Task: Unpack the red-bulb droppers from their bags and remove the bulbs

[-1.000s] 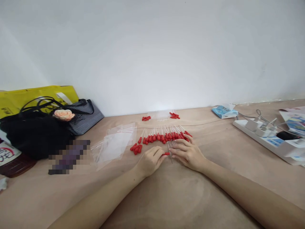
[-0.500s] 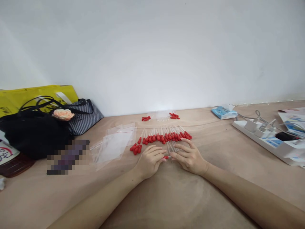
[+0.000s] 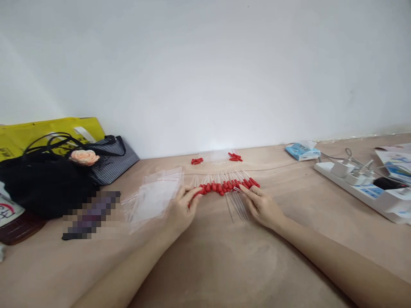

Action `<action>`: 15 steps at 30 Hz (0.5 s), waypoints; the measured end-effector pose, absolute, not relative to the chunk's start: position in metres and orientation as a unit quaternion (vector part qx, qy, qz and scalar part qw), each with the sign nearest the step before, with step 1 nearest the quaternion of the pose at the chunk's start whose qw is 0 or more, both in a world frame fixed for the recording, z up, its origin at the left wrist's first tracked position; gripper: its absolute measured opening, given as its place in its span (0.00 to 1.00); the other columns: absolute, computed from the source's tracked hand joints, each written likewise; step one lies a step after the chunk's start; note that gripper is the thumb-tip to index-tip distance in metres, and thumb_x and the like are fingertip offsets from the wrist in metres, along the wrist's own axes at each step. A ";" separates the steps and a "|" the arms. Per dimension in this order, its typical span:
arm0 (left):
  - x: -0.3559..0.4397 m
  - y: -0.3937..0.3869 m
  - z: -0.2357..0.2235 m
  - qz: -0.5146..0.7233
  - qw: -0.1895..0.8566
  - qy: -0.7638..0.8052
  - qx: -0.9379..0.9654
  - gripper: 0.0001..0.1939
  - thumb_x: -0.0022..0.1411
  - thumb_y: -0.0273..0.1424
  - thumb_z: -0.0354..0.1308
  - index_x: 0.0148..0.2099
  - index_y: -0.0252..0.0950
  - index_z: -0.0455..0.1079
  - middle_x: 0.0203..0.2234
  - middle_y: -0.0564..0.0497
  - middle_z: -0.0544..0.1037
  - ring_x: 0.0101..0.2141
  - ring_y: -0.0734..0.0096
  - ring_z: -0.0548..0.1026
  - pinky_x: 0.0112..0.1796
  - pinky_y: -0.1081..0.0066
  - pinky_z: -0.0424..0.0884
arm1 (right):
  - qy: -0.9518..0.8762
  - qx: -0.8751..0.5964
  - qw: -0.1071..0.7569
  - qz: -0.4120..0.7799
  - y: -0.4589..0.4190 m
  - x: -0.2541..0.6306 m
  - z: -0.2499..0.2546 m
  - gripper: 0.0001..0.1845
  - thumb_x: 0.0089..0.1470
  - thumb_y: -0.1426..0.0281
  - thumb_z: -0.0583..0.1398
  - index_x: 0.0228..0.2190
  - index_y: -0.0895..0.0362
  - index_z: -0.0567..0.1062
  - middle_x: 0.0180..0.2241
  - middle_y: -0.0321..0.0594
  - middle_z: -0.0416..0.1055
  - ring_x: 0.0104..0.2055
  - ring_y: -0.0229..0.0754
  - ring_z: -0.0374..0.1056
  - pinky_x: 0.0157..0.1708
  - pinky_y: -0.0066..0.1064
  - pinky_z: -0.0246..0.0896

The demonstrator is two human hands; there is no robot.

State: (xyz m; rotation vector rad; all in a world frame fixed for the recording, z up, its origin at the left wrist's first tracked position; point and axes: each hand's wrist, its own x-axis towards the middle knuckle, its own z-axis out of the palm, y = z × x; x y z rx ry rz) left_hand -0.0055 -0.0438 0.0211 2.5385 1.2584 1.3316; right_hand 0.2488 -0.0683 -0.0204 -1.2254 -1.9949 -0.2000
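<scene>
Pinching a red bulb (image 3: pixel 195 192), the left hand (image 3: pixel 182 208) is beside the plastic bags (image 3: pixel 150 200), while the right hand (image 3: pixel 263 208) grips a clear tube (image 3: pixel 237 189). Red-tipped tubes (image 3: pixel 214 186) lie in a row between and beyond both hands; bare tubes (image 3: pixel 236 206) lie beside the right.

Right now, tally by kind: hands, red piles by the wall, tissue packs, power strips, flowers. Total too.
Hands: 2 (left hand, right hand)
Red piles by the wall: 2 (left pile, right pile)
Tissue pack: 1
Power strip: 1
Flower: 1
Total: 7
</scene>
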 end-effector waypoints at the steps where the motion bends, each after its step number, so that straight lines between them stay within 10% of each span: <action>1: -0.010 -0.038 0.024 0.431 0.019 0.441 0.787 0.12 0.59 0.31 0.48 0.42 0.35 0.69 0.32 0.48 0.67 0.33 0.72 0.69 0.35 0.71 0.68 | -0.785 -0.480 0.386 -0.064 -0.068 0.247 -0.020 0.20 0.56 0.71 0.46 0.48 0.60 0.65 0.27 0.41 0.66 0.26 0.38 0.64 0.27 0.30 0.61; 15: -0.057 0.006 0.021 0.291 0.193 0.661 0.664 0.14 0.44 0.39 0.58 0.30 0.35 0.65 0.20 0.54 0.72 0.22 0.72 0.70 0.24 0.74 0.62 | -0.773 -0.519 0.365 -0.012 -0.067 0.230 -0.019 0.10 0.52 0.71 0.50 0.30 0.57 0.71 0.27 0.39 0.70 0.27 0.37 0.66 0.27 0.26 0.58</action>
